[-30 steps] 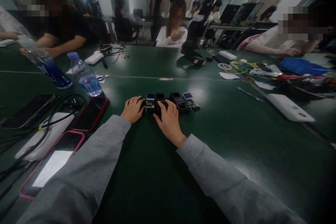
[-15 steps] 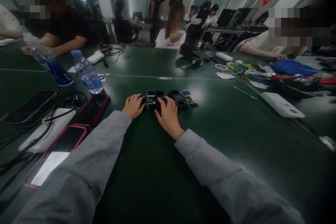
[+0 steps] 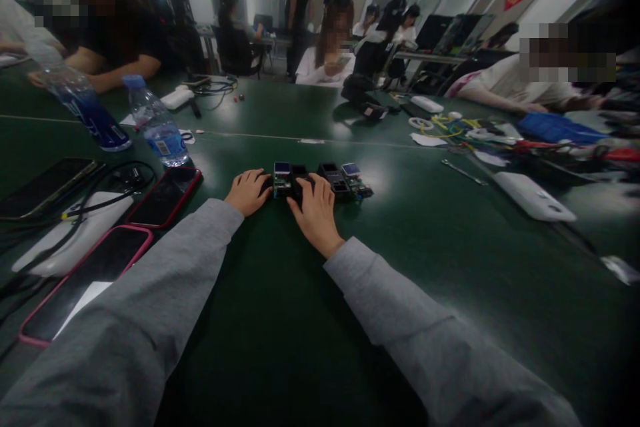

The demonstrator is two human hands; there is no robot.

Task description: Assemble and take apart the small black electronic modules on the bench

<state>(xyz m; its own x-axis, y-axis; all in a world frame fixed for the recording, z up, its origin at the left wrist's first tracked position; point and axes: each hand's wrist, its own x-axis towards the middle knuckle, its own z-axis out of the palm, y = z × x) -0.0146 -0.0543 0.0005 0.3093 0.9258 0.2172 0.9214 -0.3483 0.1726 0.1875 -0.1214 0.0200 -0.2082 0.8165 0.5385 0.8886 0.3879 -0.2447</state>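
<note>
A row of small black electronic modules (image 3: 320, 180), some with tiny blue screens and bare circuit boards, lies on the dark green table (image 3: 280, 320). My left hand (image 3: 247, 191) rests at the row's left end, fingers curled against the leftmost module (image 3: 281, 177). My right hand (image 3: 313, 211) lies over the second module, fingers curved down on it. Two further modules (image 3: 350, 180) sit to the right, untouched. Both my arms wear grey sleeves.
Left of my arm lie phones (image 3: 167, 195), a white power bank (image 3: 75, 230) with black cables, and two water bottles (image 3: 155, 125). A white device (image 3: 530, 195), a metal tool (image 3: 463, 172) and coloured wires (image 3: 465, 130) sit to the right. Several people sit around the table.
Both hands stay on the modules with almost no movement. The view has shifted slightly, so the hands and modules sit a little higher and further left in the picture.
</note>
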